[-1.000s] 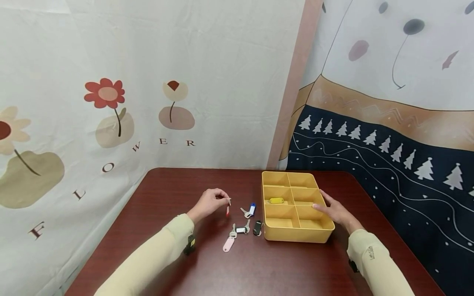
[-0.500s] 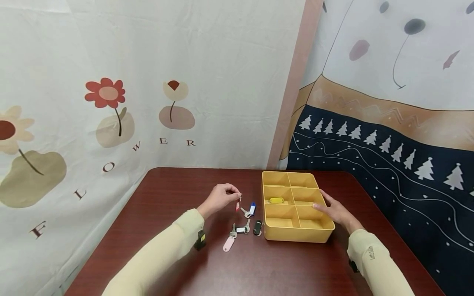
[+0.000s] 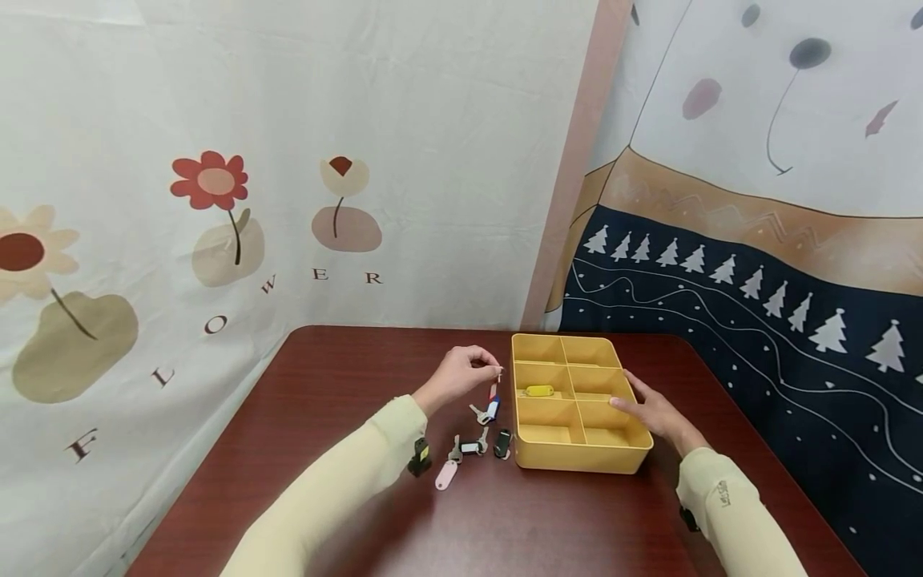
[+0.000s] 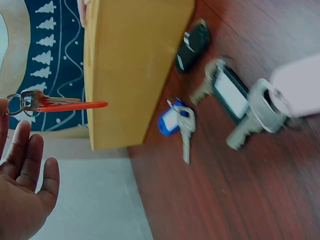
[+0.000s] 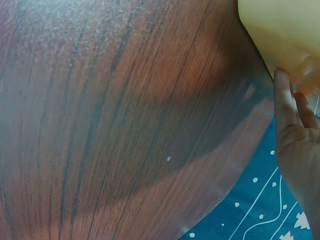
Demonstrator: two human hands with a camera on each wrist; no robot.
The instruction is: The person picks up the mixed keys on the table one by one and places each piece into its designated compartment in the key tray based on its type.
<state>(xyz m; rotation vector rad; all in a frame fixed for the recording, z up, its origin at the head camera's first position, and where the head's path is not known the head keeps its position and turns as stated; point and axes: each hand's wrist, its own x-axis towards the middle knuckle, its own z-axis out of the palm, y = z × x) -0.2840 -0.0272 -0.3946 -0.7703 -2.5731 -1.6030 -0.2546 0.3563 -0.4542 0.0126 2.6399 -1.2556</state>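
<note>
My left hand (image 3: 461, 377) pinches the ring of a key with a red tag (image 4: 72, 105), held in the air just left of the yellow divided box (image 3: 582, 458). In the left wrist view the other fingers (image 4: 31, 160) are spread loosely below the ring. My right hand (image 3: 658, 413) holds the box's right side, thumb over the rim and fingers along the outer wall. A yellow key tag (image 3: 538, 391) lies in the middle left compartment. On the table below the left hand is a key with a blue tag (image 4: 186, 125).
Between the box and the left sleeve lie a black tag (image 3: 502, 443), a key with a dark-framed white label (image 3: 470, 448) and a key with a pink tag (image 3: 446, 474). All are on the brown table (image 3: 346, 361). Printed curtains hang behind it.
My left hand has moved right and slightly away from me with the red-tagged key, from left of the loose keys to the box's left edge. My right hand has stayed on the box.
</note>
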